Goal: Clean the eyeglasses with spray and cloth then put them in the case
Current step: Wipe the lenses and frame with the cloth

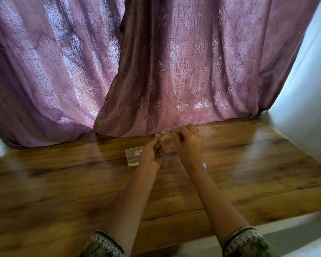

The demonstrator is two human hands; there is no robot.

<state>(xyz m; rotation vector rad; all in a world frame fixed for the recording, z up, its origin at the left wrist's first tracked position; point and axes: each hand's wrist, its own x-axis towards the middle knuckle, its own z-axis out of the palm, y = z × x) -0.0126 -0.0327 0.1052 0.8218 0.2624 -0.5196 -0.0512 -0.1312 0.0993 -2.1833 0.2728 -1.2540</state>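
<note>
Head view: eyeglasses (166, 136) are being held up just beyond the case (132, 154).
Fingers of left hand (153, 154) and right hand (189, 145) are being clamped on the frame, likely steadying lenses for wiping.

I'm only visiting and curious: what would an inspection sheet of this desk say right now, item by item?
Surface: glossy brown wood-grain table.
Job's things: clear round-lensed eyeglasses held up near the table's far edge; pale oblong plastic case lying on the table beside the left hand, open or closed unclear. Spray and cloth not clearly seen; a small blue bit shows by the right forearm, and there is something dark in the right hand.
Clutter: nothing seen.
Hands: left hand and right hand both pinch the eyeglasses.
Cables: nothing seen.
Surroundings: purple patterned curtains behind the table; white wall on the right.
</note>
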